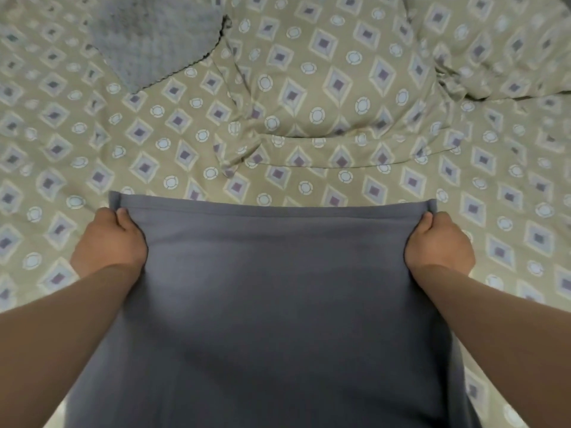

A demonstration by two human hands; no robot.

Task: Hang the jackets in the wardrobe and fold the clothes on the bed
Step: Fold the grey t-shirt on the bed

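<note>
Bed is done up in an olive sheet with a diamond-and-circle print. A pillow in the same fabric sits up the middle, with a second pillow off at the top right. Up in the top left there's a grey textured cloth lying on the sheet, well apart from what we're working on. That's the plain grey garment, stretched wide over the near side of the bed and running back towards us. We've got it by its far edge. Our left hand has its fingers curled round the left corner, thumb pinching the fabric, and our right hand grips the right corner the same way. Can't tell what kind of garment it is from here.
</note>
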